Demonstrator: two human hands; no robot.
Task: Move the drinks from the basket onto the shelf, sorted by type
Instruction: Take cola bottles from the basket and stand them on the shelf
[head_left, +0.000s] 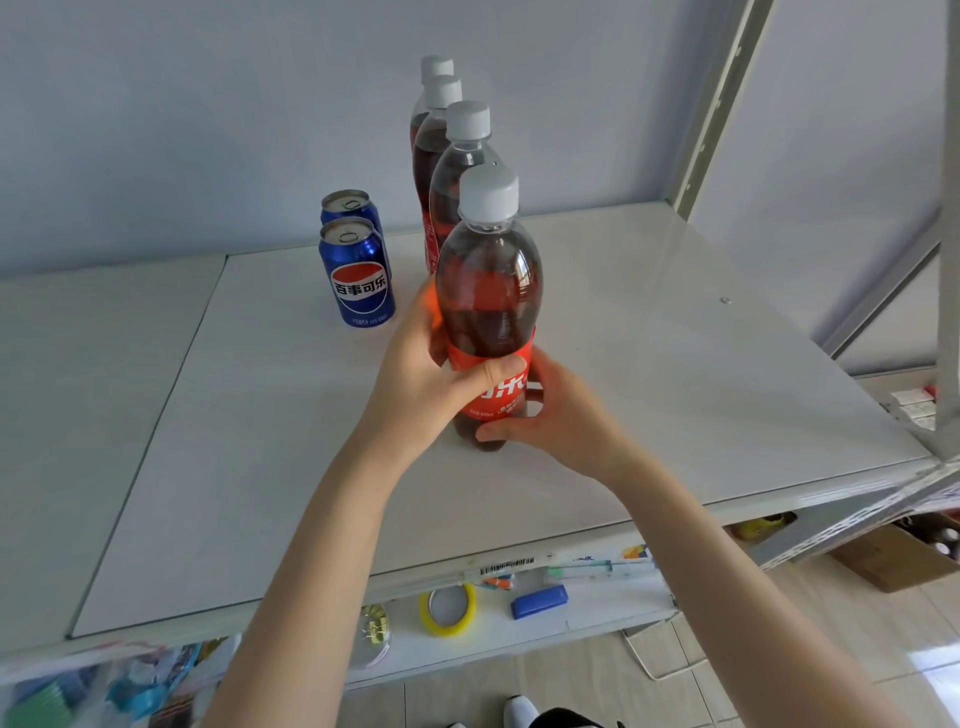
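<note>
**A:** What's on the left?

**B:** Two glossy blue aluminium cans (359, 275), one behind the other, near the back edge of the smooth pale shelf board (675, 338).

**A:** And the hands?

**B:** The left hand (415, 374) wraps the red label of a clear plastic cola bottle (491, 280) with a ribbed white cap. The right hand (550, 410) curls round its base. The bottle stands mid-shelf, fronting a row of three matching bottles (454, 176).

**A:** Which step?

**B:** Seating the bottle, I'd judge. The next move calls for letting go without tipping that tall, slick, round-shouldered body.
</note>
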